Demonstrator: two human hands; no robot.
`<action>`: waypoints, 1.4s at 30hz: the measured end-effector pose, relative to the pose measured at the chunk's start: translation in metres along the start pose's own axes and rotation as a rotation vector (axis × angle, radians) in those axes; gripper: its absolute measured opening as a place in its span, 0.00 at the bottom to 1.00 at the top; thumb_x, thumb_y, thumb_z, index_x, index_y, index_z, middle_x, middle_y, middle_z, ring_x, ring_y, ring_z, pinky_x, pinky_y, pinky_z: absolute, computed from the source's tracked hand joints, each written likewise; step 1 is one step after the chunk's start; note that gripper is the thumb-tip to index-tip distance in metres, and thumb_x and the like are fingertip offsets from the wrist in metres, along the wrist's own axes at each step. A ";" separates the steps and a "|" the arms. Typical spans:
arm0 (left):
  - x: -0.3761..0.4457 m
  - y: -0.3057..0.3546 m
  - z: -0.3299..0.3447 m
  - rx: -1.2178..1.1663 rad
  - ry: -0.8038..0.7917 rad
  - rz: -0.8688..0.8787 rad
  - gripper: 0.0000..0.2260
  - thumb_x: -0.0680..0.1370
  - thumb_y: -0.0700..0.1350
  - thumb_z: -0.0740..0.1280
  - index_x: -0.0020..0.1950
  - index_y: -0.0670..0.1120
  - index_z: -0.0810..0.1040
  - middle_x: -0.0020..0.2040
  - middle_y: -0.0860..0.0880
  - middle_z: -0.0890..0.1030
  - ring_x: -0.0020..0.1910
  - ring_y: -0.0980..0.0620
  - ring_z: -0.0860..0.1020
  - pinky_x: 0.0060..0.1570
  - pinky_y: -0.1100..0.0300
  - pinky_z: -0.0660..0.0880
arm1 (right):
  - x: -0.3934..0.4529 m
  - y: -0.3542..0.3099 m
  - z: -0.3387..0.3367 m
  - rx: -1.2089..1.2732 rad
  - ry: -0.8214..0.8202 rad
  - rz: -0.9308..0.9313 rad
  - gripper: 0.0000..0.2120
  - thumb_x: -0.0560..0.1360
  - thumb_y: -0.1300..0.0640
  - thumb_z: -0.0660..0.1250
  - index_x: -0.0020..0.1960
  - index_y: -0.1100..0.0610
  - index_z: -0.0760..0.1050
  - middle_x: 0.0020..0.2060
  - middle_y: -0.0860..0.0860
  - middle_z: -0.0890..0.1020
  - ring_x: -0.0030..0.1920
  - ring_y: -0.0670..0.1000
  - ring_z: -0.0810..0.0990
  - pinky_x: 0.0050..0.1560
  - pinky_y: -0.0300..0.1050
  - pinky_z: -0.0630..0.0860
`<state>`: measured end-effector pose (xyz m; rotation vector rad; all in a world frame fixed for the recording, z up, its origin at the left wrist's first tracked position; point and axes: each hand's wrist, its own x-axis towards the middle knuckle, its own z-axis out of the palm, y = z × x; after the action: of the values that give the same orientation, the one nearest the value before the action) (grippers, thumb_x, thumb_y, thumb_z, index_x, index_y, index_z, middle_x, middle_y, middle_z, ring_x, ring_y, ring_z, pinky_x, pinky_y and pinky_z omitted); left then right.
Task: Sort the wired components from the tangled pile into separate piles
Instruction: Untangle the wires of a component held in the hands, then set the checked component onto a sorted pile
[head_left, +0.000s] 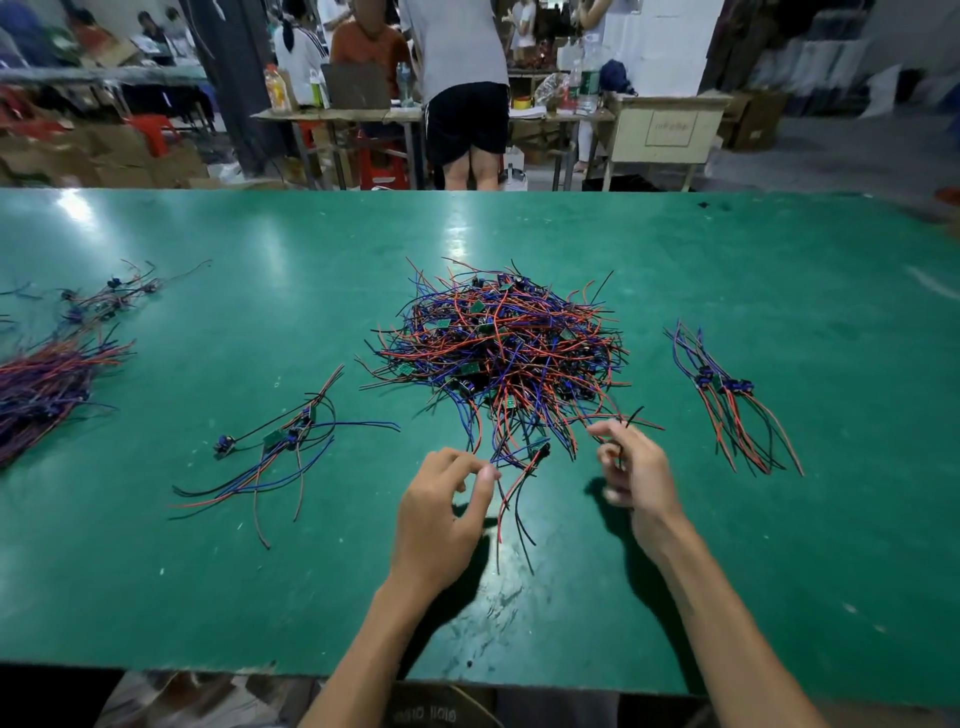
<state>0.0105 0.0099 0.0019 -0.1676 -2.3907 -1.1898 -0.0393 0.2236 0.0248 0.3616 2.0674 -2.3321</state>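
On the green table (779, 545) the tangled pile (498, 348) of red, blue and black wires sits in the middle. The left hand (441, 514) pinches wires at the pile's near edge between thumb and fingers. The right hand (636, 470) curls its fingers around a black wire end. Sorted piles lie apart: a small bundle (280, 441) to the left, another (727, 400) to the right, and a large heap (47, 384) at the far left edge.

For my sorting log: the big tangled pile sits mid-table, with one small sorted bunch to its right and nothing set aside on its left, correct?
Not quite. The head view shows the tangled pile mid-table and a small sorted bunch on its right, but sorted bunches also lie on its left.
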 end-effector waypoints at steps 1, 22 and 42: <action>0.002 0.004 0.000 -0.078 0.002 -0.068 0.10 0.81 0.51 0.63 0.47 0.52 0.83 0.46 0.59 0.80 0.47 0.56 0.77 0.43 0.65 0.71 | -0.008 -0.006 0.004 0.239 -0.164 0.132 0.08 0.82 0.55 0.61 0.47 0.55 0.76 0.29 0.46 0.71 0.25 0.43 0.63 0.21 0.34 0.59; 0.077 -0.056 -0.101 0.356 0.097 -0.326 0.16 0.80 0.42 0.69 0.68 0.46 0.77 0.56 0.42 0.84 0.55 0.42 0.82 0.58 0.48 0.76 | 0.034 0.011 -0.004 -0.833 0.320 -0.291 0.12 0.80 0.49 0.68 0.60 0.52 0.80 0.53 0.53 0.80 0.56 0.55 0.77 0.56 0.49 0.72; 0.006 0.005 0.032 0.190 -0.239 -0.052 0.04 0.74 0.54 0.71 0.45 0.56 0.84 0.38 0.59 0.73 0.46 0.58 0.72 0.49 0.58 0.64 | 0.009 0.036 0.003 -1.192 -0.091 -0.749 0.12 0.79 0.51 0.69 0.62 0.49 0.79 0.61 0.51 0.75 0.58 0.54 0.71 0.58 0.53 0.73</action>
<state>-0.0044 0.0377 -0.0090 -0.1968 -2.7154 -1.0062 -0.0429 0.2169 -0.0114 -0.6025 3.3359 -0.7411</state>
